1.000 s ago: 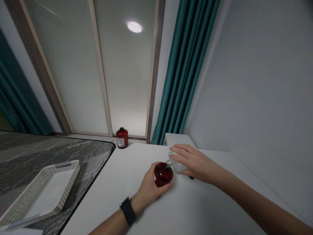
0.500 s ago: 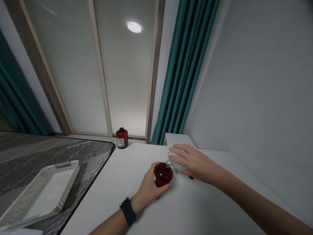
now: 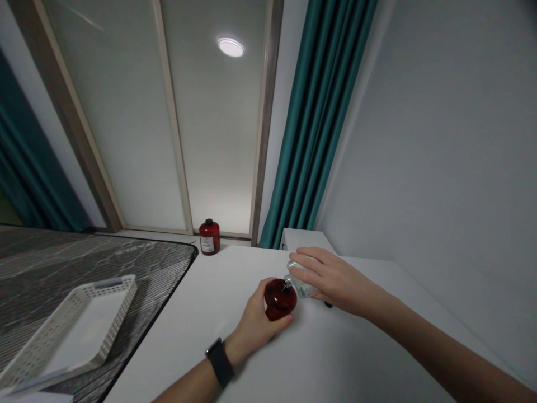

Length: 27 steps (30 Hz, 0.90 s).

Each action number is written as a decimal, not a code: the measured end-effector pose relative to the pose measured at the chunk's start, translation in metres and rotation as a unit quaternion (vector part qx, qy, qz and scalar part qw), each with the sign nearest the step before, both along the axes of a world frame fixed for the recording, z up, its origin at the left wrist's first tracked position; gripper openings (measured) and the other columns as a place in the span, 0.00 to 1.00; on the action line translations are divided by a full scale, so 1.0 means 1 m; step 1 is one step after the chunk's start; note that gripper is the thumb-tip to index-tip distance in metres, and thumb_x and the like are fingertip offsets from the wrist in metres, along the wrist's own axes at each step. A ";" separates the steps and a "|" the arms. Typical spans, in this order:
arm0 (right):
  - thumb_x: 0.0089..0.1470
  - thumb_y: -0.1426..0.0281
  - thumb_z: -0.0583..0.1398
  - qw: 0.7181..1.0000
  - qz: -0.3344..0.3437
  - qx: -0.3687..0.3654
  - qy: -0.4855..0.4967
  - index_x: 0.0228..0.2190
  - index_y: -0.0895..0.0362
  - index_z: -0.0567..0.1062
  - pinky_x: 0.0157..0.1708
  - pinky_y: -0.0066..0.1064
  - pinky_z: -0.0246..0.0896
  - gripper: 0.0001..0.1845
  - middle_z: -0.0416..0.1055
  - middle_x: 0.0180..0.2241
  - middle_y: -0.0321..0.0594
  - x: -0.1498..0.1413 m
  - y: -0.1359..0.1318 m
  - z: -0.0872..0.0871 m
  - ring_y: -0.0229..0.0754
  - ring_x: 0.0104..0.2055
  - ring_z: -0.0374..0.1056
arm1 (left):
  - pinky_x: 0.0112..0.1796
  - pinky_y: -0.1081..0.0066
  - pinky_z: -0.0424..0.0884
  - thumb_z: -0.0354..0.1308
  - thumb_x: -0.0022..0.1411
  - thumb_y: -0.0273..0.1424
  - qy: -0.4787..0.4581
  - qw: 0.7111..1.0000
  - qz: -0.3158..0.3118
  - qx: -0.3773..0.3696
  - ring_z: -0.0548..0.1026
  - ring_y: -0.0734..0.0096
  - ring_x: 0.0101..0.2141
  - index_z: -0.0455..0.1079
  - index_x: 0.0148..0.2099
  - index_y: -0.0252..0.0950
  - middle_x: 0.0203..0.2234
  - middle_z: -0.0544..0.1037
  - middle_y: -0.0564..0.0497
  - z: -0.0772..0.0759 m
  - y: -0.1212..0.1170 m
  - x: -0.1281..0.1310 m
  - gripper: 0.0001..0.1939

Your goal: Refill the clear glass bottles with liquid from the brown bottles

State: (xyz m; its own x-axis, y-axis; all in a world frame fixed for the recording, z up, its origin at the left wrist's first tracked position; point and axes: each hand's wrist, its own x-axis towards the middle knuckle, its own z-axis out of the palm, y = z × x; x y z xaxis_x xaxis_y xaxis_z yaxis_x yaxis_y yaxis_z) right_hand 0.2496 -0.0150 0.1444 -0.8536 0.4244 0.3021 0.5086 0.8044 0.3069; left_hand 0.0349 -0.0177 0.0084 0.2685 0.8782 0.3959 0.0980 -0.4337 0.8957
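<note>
Dark red and glossy, the round bottle sits in the middle of my head view, over the table. I have the left grip closed around its side, thumb along the near edge and fingers curled behind. Whether its base rests on the white tabletop I cannot tell from here. On that wrist I see a dark watch.

My right grip comes in from the other side and is closed on a clear bottle, palm and fingers over the top of it. I read that bottle as tipped, its neck pointing left at the mouth of the red one. The two openings meet in my view, though I cannot make out whether the rims touch or whether any liquid runs between them. A small black object shows just below the right palm, mostly hidden.

At the far left corner of the table I can see a second red bottle, upright, with a black cap and a pale label. To the left, a white perforated basket lies on a grey patterned surface. Beyond the table's far edge I have a white cabinet and a teal curtain.
</note>
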 end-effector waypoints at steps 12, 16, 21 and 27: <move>0.50 0.68 0.71 0.987 -0.042 -0.099 0.121 0.57 0.54 0.65 0.58 0.54 0.66 0.35 0.68 0.59 0.52 0.007 -0.002 -0.017 0.57 0.61 0.63 | 0.54 0.57 0.69 0.69 0.48 0.28 0.004 1.000 -0.005 0.005 0.75 0.54 0.50 0.62 0.57 0.37 0.50 0.76 0.44 -0.004 0.002 0.000 0.34; 0.52 0.67 0.70 0.977 -0.049 -0.108 0.180 0.59 0.52 0.63 0.58 0.55 0.64 0.37 0.68 0.58 0.52 0.012 -0.001 -0.032 0.57 0.61 0.63 | 0.54 0.57 0.69 0.69 0.49 0.30 0.002 1.000 -0.015 0.010 0.75 0.54 0.51 0.61 0.57 0.37 0.51 0.75 0.44 -0.006 0.004 -0.002 0.34; 0.53 0.68 0.68 0.944 -0.091 -0.117 0.295 0.61 0.51 0.60 0.60 0.58 0.61 0.38 0.66 0.58 0.52 0.019 0.002 -0.065 0.57 0.61 0.62 | 0.55 0.56 0.68 0.68 0.50 0.31 0.005 1.000 -0.024 0.018 0.73 0.53 0.52 0.60 0.58 0.37 0.52 0.74 0.42 -0.009 0.006 -0.006 0.35; 0.52 0.68 0.67 0.855 -0.151 -0.198 0.454 0.62 0.50 0.57 0.58 0.52 0.65 0.41 0.63 0.57 0.50 0.010 0.006 -0.121 0.54 0.60 0.65 | 0.55 0.56 0.67 0.68 0.50 0.32 -0.009 0.999 -0.039 -0.006 0.73 0.53 0.52 0.60 0.58 0.37 0.52 0.73 0.43 -0.008 0.008 -0.010 0.35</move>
